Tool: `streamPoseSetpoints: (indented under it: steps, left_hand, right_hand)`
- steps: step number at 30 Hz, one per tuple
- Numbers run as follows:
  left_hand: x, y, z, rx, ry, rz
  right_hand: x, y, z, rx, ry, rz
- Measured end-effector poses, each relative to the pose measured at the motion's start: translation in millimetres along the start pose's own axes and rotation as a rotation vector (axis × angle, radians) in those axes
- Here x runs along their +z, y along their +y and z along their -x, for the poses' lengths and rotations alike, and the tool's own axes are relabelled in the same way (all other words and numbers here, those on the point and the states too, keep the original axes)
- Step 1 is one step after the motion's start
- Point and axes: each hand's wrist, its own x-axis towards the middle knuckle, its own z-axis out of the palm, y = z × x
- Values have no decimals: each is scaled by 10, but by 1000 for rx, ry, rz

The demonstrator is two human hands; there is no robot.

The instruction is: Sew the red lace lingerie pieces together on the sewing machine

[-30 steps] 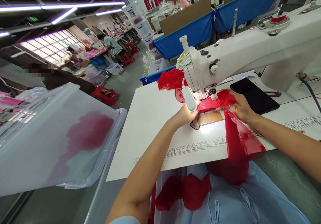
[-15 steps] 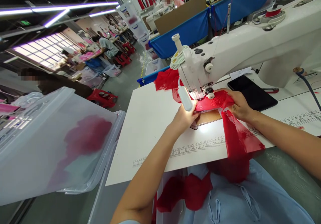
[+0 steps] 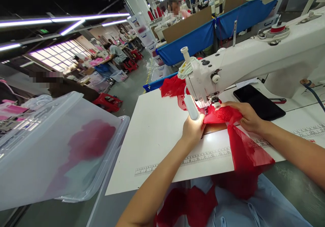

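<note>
A piece of red lace fabric [image 3: 224, 115] lies under the needle area of a white sewing machine [image 3: 203, 76]. My left hand [image 3: 192, 128] is closed on its left edge, just below the machine's small lamp [image 3: 191, 107]. On the right side my right hand [image 3: 247, 117] pinches the same fabric, its fingers near the presser foot [image 3: 206, 111]. From there a sheer red length hangs over the table's front edge toward my lap. Behind the needle lies more bunched red fabric [image 3: 174, 85]. Fingertips are partly hidden by cloth and lamp.
A black phone [image 3: 259, 102] lies right of the machine head. The white table [image 3: 152, 132] has a printed ruler along its front. A translucent plastic bin [image 3: 63, 145] stands at left. More red pieces [image 3: 188, 205] hang below the edge. Other people sit at machines farther back.
The red fabric has shifted slightly at the needle, with both hands still on it. My left hand has turned more upright beside the lamp. The camera view has tilted and shifted a little.
</note>
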Motion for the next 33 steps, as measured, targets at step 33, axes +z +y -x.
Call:
streamPoseSetpoints:
  steps: [33]
  left_hand:
    - [-131,111,175,357,35,-347]
  right_hand:
    - [190,105,36,-229,-339,737]
